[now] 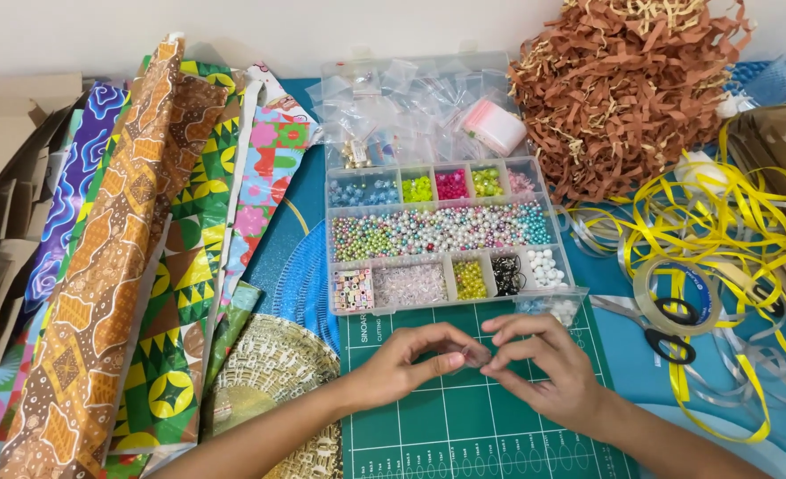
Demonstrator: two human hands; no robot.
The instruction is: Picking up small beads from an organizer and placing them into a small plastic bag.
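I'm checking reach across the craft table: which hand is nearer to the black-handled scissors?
Right. The right hand sits just left of the black-handled scissors on the green cutting mat; the left hand is farther left, beyond the right one.

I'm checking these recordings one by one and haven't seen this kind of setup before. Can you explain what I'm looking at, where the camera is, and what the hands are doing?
There is no machine here. A person wears a camera on the head, so the one picture looks down at their own two bare hands over a craft table.

The left hand and right hand meet above a green cutting mat, pinching a small clear pinkish item between the fingertips; it is too small to tell exactly what it is.

Just behind the hands sits a clear bead box with compartments of coloured beads, its open lid holding little plastic bags. To the left lie patterned paper sheets. To the right are brown shredded paper, yellow ribbon, a tape roll and scissors.
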